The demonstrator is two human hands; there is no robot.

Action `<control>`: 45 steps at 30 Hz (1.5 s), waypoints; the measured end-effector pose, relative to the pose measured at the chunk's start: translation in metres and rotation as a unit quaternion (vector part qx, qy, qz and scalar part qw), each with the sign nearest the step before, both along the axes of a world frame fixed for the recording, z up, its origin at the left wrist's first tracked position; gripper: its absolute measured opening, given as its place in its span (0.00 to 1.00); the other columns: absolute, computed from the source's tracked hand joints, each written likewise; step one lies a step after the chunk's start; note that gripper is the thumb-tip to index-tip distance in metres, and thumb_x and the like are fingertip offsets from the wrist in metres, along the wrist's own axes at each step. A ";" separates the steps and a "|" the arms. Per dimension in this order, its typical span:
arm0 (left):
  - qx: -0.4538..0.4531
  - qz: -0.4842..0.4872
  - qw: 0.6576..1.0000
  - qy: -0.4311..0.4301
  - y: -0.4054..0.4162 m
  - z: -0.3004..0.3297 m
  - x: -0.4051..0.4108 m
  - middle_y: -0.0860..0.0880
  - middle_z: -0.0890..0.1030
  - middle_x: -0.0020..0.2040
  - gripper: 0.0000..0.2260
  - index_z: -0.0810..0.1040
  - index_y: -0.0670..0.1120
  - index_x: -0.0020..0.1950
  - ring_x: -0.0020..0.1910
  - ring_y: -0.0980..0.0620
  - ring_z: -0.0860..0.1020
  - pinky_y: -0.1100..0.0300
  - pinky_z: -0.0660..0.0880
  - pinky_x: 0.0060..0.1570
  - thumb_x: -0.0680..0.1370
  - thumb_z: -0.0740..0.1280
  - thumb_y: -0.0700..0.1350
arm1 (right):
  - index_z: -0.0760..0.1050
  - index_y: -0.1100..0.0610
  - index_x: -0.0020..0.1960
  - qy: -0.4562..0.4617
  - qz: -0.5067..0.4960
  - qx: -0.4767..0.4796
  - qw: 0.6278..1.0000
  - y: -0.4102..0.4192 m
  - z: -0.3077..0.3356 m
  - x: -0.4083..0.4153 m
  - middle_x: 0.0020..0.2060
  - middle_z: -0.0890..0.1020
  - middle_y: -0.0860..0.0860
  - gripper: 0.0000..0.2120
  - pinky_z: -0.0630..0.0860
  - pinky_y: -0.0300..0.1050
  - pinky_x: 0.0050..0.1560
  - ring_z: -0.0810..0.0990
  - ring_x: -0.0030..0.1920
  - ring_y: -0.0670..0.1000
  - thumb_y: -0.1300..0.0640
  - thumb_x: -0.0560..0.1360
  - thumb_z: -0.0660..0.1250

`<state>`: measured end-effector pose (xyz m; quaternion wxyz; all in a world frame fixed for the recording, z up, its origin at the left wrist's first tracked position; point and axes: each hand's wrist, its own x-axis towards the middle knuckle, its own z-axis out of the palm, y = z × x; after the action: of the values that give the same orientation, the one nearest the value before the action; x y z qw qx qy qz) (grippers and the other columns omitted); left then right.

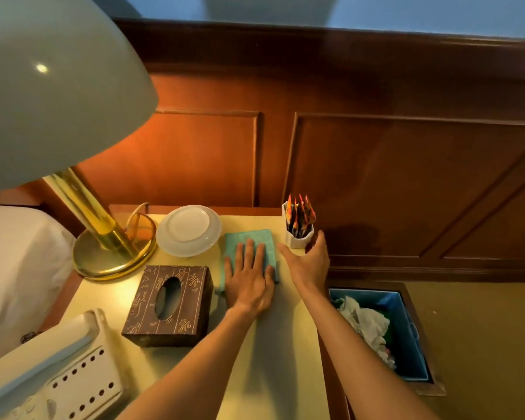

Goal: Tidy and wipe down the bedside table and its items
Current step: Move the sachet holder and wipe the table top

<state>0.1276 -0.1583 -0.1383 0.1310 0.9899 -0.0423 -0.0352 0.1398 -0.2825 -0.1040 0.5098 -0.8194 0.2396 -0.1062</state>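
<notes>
A folded teal cloth (255,239) lies on the pale bedside table (285,328), right of a white saucer (188,230). My left hand (250,278) presses flat on the cloth, fingers straight. My right hand (309,262) hovers open beside it, thumb and fingers spread just short of a white holder of sachets (299,230) at the table's back right corner. A dark carved tissue box (170,304) stands left of my left hand.
A brass lamp (109,234) with a large shade fills the back left. A white telephone (52,374) sits at the front left. Right of the table, on the floor, a blue-lined bin (406,328) holds crumpled tissue. Wood panelling runs behind.
</notes>
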 end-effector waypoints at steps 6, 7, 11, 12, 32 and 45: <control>-0.018 0.029 0.999 -0.011 -0.001 -0.003 0.042 0.50 0.38 0.79 0.26 0.38 0.53 0.79 0.77 0.48 0.35 0.44 0.36 0.75 0.83 0.42 0.58 | 0.67 0.49 0.69 -0.033 -0.036 -0.059 0.997 -0.001 -0.010 0.034 0.57 0.79 0.49 0.42 0.77 0.51 0.54 0.76 0.59 0.51 0.37 0.59 0.76; -0.028 0.034 0.999 -0.015 -0.002 -0.004 0.050 0.50 0.38 0.80 0.27 0.39 0.53 0.79 0.77 0.48 0.36 0.45 0.36 0.75 0.83 0.43 0.58 | 0.70 0.49 0.66 -0.037 -0.043 -0.074 0.996 -0.002 -0.011 0.036 0.54 0.80 0.50 0.38 0.77 0.49 0.52 0.77 0.56 0.50 0.39 0.60 0.76; -0.052 0.069 0.996 -0.017 -0.007 -0.007 0.072 0.50 0.39 0.80 0.27 0.41 0.53 0.79 0.78 0.48 0.36 0.45 0.36 0.73 0.83 0.43 0.58 | 0.77 0.48 0.58 -0.065 -0.035 -0.072 0.995 -0.015 -0.015 0.032 0.46 0.83 0.46 0.29 0.80 0.47 0.49 0.81 0.48 0.48 0.38 0.60 0.73; -0.049 0.075 0.996 -0.015 -0.010 -0.008 0.076 0.49 0.39 0.80 0.27 0.41 0.52 0.79 0.78 0.47 0.36 0.45 0.36 0.73 0.83 0.43 0.58 | 0.77 0.48 0.58 -0.072 -0.038 -0.066 0.994 -0.020 -0.015 0.028 0.46 0.83 0.45 0.29 0.80 0.46 0.49 0.81 0.48 0.46 0.37 0.60 0.72; 0.004 0.056 0.998 -0.034 -0.010 -0.010 0.008 0.50 0.38 0.79 0.30 0.39 0.54 0.79 0.77 0.48 0.36 0.47 0.31 0.73 0.77 0.31 0.60 | 0.79 0.50 0.57 -0.110 -0.052 -0.008 0.993 -0.060 0.023 -0.068 0.46 0.83 0.45 0.24 0.71 0.29 0.38 0.79 0.44 0.35 0.51 0.63 0.80; 0.004 -0.157 0.985 -0.065 -0.044 -0.012 0.009 0.52 0.49 0.78 0.28 0.53 0.52 0.79 0.78 0.45 0.50 0.44 0.42 0.75 0.79 0.43 0.58 | 0.81 0.50 0.56 -0.110 -0.047 0.009 0.993 -0.049 0.032 -0.076 0.43 0.84 0.43 0.24 0.72 0.23 0.36 0.78 0.42 0.28 0.52 0.61 0.81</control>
<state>0.1370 -0.2024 -0.1505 0.1165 0.9717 -0.2053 0.0086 0.0636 -0.3316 -0.0718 0.5347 -0.7861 0.2210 -0.2176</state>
